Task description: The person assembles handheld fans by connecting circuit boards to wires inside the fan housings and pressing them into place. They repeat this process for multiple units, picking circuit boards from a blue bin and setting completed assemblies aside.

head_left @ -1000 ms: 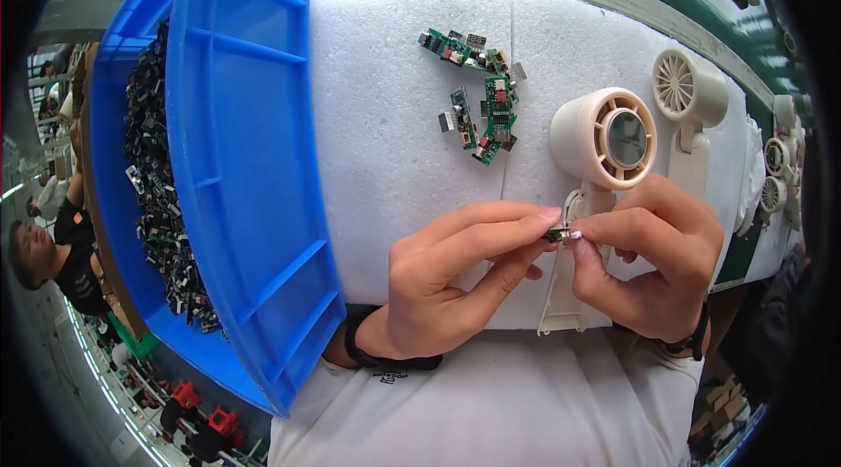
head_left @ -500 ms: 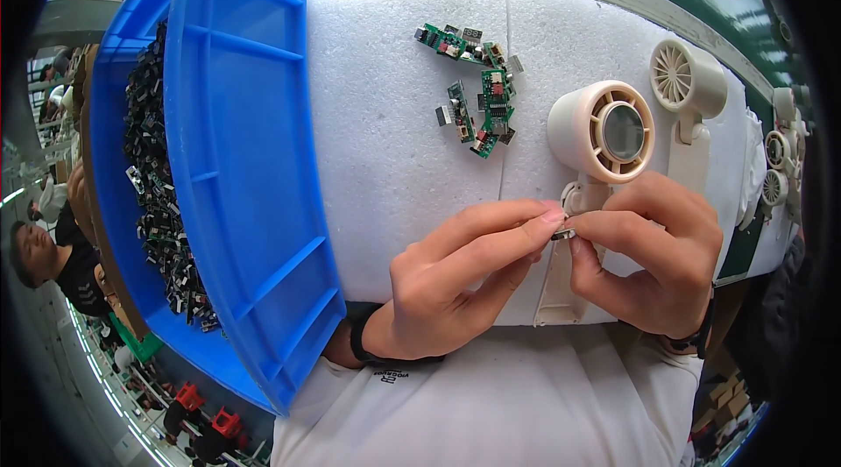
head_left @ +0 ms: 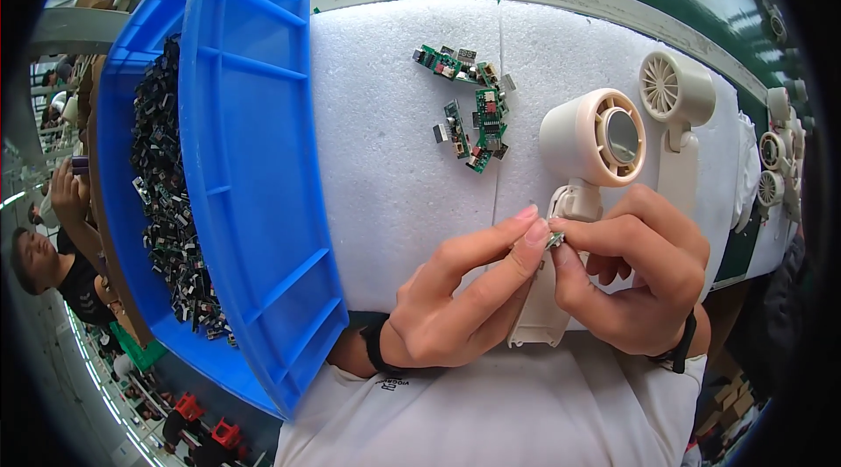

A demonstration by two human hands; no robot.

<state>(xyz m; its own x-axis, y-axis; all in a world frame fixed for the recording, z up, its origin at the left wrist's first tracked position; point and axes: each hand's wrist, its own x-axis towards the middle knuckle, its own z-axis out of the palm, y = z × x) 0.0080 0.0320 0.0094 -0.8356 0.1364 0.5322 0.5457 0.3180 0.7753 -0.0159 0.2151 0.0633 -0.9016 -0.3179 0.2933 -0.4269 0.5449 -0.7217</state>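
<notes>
A: Where was the small circuit board (head_left: 555,240)?

B: At the fingertips of the right hand (head_left: 638,274), between thumb and forefinger. That hand came in from four o'clock of the board, its pinch narrow and holding it.

A: And the left hand (head_left: 460,305)?

B: It reached in from eight o'clock, thumb and forefinger close together, their tips right beside the board's left end. I couldn't tell whether they gripped it too, since the fingers covered that side.

A: What lay around them?

B: The cream fan (head_left: 587,138) had its round head at one o'clock from the grip, and its handle (head_left: 536,314) ran out toward six, partly hidden under the hands. Another fan (head_left: 676,88) lay farther off, also at one o'clock.

A: Other boards?

B: A loose cluster of green boards (head_left: 491,108) sat at eleven o'clock on the white foam (head_left: 385,239). The blue bin (head_left: 263,169), between nine and ten, held a heap of small dark parts (head_left: 166,195).
</notes>
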